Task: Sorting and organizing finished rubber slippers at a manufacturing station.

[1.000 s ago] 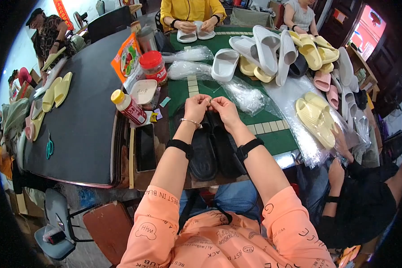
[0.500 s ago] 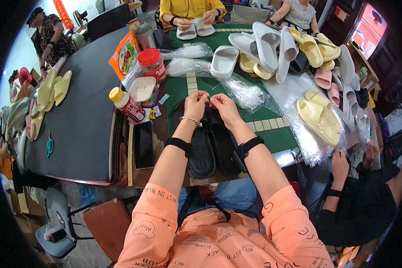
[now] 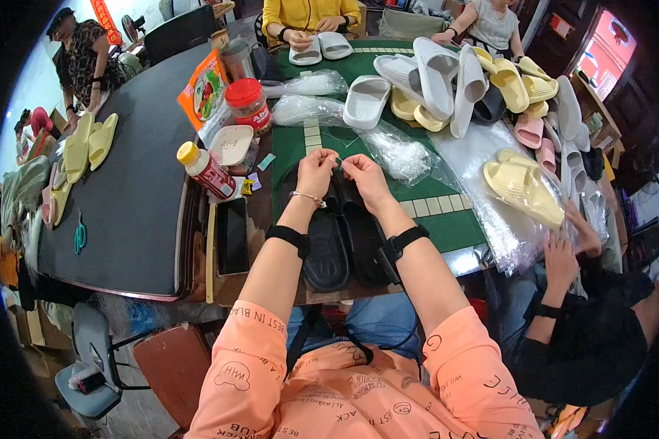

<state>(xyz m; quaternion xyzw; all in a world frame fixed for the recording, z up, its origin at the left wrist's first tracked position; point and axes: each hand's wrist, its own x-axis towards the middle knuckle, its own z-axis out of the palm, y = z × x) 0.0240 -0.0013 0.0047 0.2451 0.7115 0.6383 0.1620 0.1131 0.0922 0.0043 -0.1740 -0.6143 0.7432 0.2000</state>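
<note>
Two hands are held close together over the green table mat (image 3: 447,219). The left hand (image 3: 316,170) and the right hand (image 3: 364,178) almost touch at the fingertips. The fingers of both hands are pinched in, and something very small is held between them. It is too small for its kind to be told.

Right under the hands, a pair of black slippers (image 3: 344,241) is laid side by side on the table, with the toes pointed away from the person. Part of the slippers is hidden by the wrists. A black band is worn on each wrist, and a thin bracelet (image 3: 307,196) is seen on the left one.

Just past the hands, clear plastic bags (image 3: 399,150) are spread on the mat. A white slipper (image 3: 366,101) is set beyond them, and a heap of white and yellow slippers (image 3: 461,80) is piled farther back.

To the left, a small bottle with a yellow cap (image 3: 203,168) is laid on its side near a white dish (image 3: 231,143). A jar with a red lid (image 3: 247,102) is stood behind them. A dark phone (image 3: 233,235) is placed flat at the table edge.

On the right, yellow slippers (image 3: 523,190) in clear plastic are touched by another person's hand (image 3: 564,252).
</note>
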